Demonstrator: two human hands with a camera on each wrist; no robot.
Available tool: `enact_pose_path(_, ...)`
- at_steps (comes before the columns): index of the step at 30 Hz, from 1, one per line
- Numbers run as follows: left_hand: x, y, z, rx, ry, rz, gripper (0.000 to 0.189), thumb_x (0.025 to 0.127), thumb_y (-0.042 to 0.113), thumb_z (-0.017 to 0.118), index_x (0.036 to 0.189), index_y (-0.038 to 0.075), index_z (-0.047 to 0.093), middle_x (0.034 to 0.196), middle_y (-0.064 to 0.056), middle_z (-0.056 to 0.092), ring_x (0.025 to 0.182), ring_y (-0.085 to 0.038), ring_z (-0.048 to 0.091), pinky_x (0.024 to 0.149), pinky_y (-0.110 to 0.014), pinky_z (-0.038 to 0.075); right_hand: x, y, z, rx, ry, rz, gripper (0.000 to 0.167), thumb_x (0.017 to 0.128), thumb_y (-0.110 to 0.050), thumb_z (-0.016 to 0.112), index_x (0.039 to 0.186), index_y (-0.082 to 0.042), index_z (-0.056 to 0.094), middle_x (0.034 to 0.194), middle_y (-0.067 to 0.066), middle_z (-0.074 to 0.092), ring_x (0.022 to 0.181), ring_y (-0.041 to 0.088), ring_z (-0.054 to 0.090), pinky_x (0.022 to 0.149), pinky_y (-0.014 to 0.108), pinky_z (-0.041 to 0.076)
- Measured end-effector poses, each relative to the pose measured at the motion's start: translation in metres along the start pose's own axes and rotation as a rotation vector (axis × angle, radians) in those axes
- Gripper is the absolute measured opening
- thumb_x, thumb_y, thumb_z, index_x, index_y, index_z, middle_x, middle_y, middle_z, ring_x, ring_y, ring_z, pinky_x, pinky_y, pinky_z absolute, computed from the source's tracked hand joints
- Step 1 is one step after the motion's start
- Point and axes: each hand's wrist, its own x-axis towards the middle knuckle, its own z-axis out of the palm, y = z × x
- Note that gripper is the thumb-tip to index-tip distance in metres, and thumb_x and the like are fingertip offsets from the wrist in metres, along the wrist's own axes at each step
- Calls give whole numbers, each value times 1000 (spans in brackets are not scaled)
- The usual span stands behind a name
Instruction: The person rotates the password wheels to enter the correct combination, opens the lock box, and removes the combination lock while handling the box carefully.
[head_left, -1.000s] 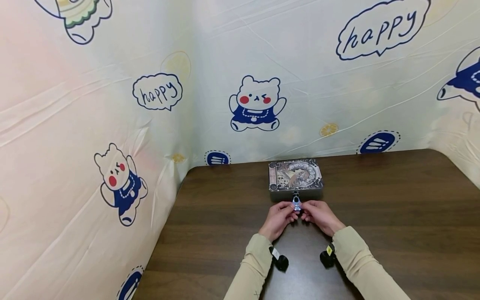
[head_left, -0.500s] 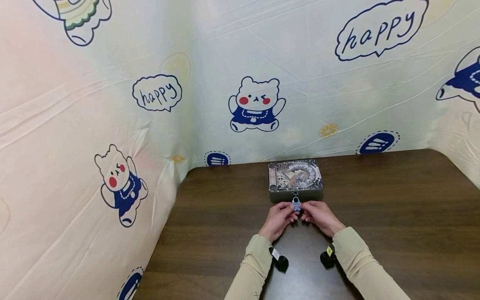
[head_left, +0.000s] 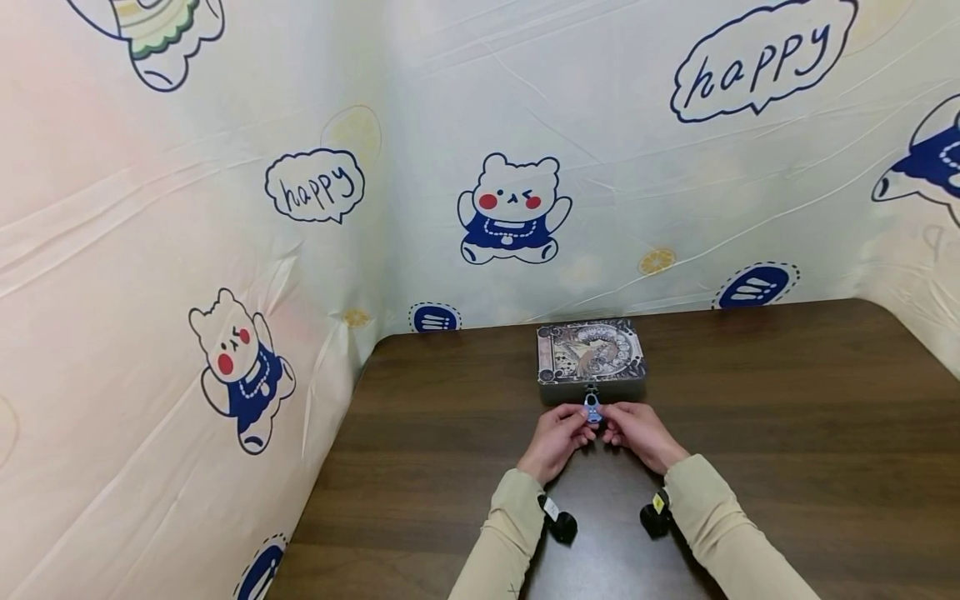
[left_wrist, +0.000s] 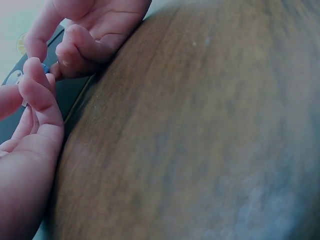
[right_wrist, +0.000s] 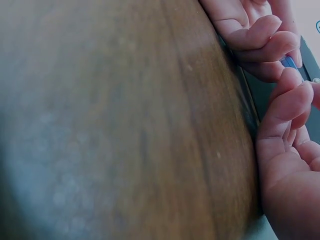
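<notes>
A small blue padlock (head_left: 592,410) hangs at the front latch of a rectangular box (head_left: 590,352) with an ornate printed lid and dark sides. My left hand (head_left: 555,437) pinches the padlock from its left side. From the other side, my right hand (head_left: 643,432) pinches it too, fingertips close to those of the left. In the left wrist view, only a blue sliver of the padlock (left_wrist: 45,68) shows between the fingers. A blue edge of the padlock (right_wrist: 289,62) also shows in the right wrist view; fingers hide the rest. The lid is down.
The box stands near the back edge of a dark brown wooden table (head_left: 450,433). Behind and left of the table hangs a pale printed curtain (head_left: 420,167) with bears and lettering. Black wrist cameras (head_left: 562,527) sit below both sleeves.
</notes>
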Motion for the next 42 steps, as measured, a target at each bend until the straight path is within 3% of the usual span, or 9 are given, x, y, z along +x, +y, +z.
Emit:
enact_pose_path(37, 0, 0, 1, 18, 4, 3, 17, 96, 8, 57, 108, -4, 58, 76, 1, 63, 64, -6, 59, 58, -17, 48, 0, 0, -1, 22, -8, 10, 17, 97, -12, 49, 99, 2, 57, 71, -3, 55, 61, 4, 58, 56, 16, 48)
enact_pose_path(42, 0, 0, 1, 20, 3, 4, 18, 96, 8, 57, 108, -4, 58, 76, 0, 63, 64, -6, 59, 58, -17, 48, 1, -2, -1, 32, 3, 34, 25, 97, -15, 47, 108, 6, 55, 73, -2, 54, 61, 5, 58, 56, 16, 49)
